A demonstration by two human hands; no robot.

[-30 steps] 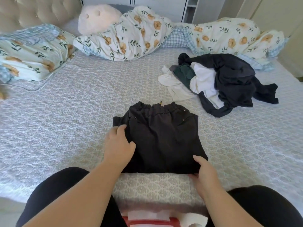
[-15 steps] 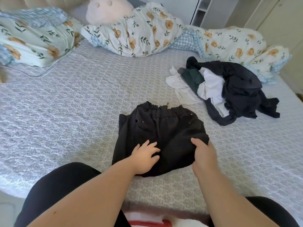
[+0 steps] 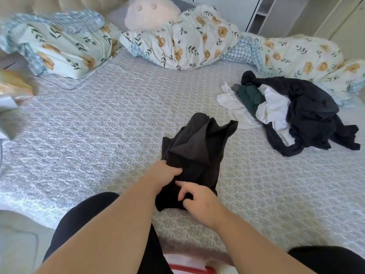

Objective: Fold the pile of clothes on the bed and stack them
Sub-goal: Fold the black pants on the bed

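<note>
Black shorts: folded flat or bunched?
Bunched. The black shorts rise in peaks off the bed, gripped by left hand and right hand.

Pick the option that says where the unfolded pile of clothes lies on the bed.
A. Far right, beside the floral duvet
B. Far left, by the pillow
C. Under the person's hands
A: the pile of clothes lies at far right, below the floral duvet.

A black, soft-fabric pair of shorts (image 3: 194, 155) lies near the middle of the bed, bunched and partly lifted — its far end peaks upward in loose folds. Well apart, to the far right, sits an unfolded heap of dark navy, white and dark green clothes (image 3: 292, 113) — tangled and sprawling.
</note>
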